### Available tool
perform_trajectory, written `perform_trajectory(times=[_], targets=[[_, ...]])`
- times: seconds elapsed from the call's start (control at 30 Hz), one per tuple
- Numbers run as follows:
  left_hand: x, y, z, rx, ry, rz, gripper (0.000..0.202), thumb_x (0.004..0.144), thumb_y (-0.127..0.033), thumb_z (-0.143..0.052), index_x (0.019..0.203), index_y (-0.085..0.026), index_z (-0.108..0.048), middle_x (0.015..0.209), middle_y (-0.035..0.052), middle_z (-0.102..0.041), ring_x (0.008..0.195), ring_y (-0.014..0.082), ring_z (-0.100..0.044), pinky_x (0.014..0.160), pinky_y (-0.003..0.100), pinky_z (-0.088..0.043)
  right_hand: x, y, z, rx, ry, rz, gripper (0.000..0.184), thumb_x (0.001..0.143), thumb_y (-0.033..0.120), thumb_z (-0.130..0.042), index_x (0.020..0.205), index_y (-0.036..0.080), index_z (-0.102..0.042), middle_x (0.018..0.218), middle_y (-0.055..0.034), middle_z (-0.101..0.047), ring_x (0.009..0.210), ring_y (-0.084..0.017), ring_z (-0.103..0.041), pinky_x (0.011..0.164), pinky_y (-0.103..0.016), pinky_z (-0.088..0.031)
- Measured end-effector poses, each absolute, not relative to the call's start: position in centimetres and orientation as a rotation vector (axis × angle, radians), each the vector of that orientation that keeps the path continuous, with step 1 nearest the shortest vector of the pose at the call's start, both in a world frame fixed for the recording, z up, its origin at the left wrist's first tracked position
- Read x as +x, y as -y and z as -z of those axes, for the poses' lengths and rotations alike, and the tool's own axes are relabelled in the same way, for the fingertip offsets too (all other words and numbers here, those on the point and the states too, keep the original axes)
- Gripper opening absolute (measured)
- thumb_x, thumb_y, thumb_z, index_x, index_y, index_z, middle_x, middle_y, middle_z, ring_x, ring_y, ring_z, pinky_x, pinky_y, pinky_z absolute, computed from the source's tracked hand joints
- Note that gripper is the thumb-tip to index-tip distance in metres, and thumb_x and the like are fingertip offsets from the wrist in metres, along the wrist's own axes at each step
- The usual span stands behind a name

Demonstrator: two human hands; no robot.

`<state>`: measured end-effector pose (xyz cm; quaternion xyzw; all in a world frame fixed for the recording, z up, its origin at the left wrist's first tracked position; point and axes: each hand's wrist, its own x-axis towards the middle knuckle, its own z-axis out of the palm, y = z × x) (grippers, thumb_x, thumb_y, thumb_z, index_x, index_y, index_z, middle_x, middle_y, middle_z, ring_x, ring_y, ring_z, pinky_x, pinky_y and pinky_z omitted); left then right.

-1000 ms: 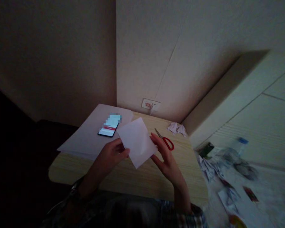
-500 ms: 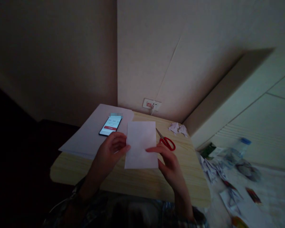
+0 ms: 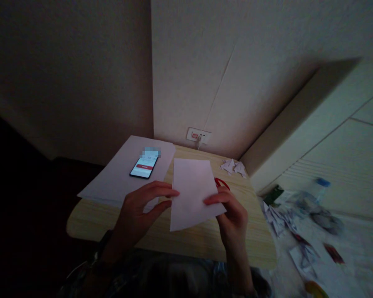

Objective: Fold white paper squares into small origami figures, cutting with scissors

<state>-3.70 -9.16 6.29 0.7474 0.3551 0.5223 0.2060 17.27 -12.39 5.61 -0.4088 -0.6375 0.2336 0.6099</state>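
Above the table I hold a white sheet of paper, tilted, with its lower right corner sticking out past the other edges. My right hand pinches its right side, one finger lying across the front and the thumb hidden behind. At the left edge is my left hand, its fingertip over the paper and its thumb close by at the edge. Red-handled scissors lie behind the sheet, mostly covered, with only part of the handle showing.
A lit phone rests on a stack of large white paper at the table's left. Folded paper pieces sit at the back right. A wall socket is behind. Right of the table are a bottle and more folded papers.
The sheet has shifted right and toward me and turned slightly, now covering most of the scissors. Both hands moved right with it, and my left fingertip now overlaps its left edge.
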Motion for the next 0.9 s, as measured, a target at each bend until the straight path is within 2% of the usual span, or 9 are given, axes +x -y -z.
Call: perform_trajectory(times=[0.33,0.4,0.53,0.63,0.77,0.9], targets=[[-3.8,9.7,-6.7,2.132,-0.878,-1.528,0.014,0.080,-0.011,-0.066,0.081,-0.024,-0.071,0.085,-0.0022,-0.072,0.078,0.0118,-0.069,0.071,0.020,-0.053,16.6,12.7,-5.5,-0.870,1.385,-0.605,0.006,0.083,0.024,-0.067,0.078,0.027,-0.070,0.077,0.0007,-0.063,0.075,-0.017,-0.058,0.063,-0.026,-0.044],[-3.8,9.8,-6.8,2.121,-0.880,-1.547,0.014,0.080,-0.011,-0.066,0.080,-0.024,-0.071,0.084,-0.0022,-0.072,0.077,0.0116,-0.068,0.070,0.020,-0.053,16.6,12.7,-5.3,-0.861,1.372,-0.632,0.005,0.082,0.027,-0.067,0.085,0.028,-0.070,0.082,0.0000,-0.065,0.077,-0.018,-0.060,0.063,-0.026,-0.045],[-3.8,9.9,-7.1,2.075,-0.914,-1.562,0.014,0.079,-0.011,-0.067,0.076,-0.024,-0.072,0.081,-0.0026,-0.072,0.074,0.0117,-0.068,0.069,0.019,-0.053,16.7,12.7,-4.9,-0.858,1.325,-0.663,0.020,0.081,0.027,-0.067,0.101,0.031,-0.068,0.094,-0.0011,-0.067,0.087,-0.020,-0.062,0.069,-0.028,-0.048],[-3.8,10.0,-6.9,1.994,-0.947,-1.557,0.012,0.079,-0.015,-0.067,0.075,-0.025,-0.072,0.081,-0.0020,-0.072,0.075,0.0138,-0.068,0.069,0.022,-0.053,16.8,12.7,-4.9,-0.872,1.359,-0.690,0.011,0.083,0.025,-0.065,0.091,0.030,-0.069,0.091,-0.0017,-0.065,0.088,-0.021,-0.061,0.071,-0.030,-0.047],[-3.8,9.8,-6.2,1.911,-0.992,-1.561,0.011,0.079,-0.018,-0.066,0.077,-0.027,-0.072,0.082,-0.0007,-0.072,0.075,0.0164,-0.067,0.072,0.027,-0.053,16.6,12.6,-5.0,-0.931,1.415,-0.656,0.010,0.083,0.022,-0.064,0.088,0.030,-0.069,0.095,-0.0025,-0.064,0.093,-0.022,-0.058,0.076,-0.033,-0.046],[-3.4,9.6,-5.8,1.849,-1.015,-1.560,0.014,0.078,-0.013,-0.065,0.077,-0.026,-0.071,0.081,-0.0012,-0.071,0.078,0.0159,-0.066,0.075,0.027,-0.052,16.3,12.3,-5.1,-0.936,1.411,-0.605,0.006,0.084,0.023,-0.064,0.085,0.028,-0.067,0.092,-0.0017,-0.064,0.094,-0.022,-0.057,0.079,-0.032,-0.044]])
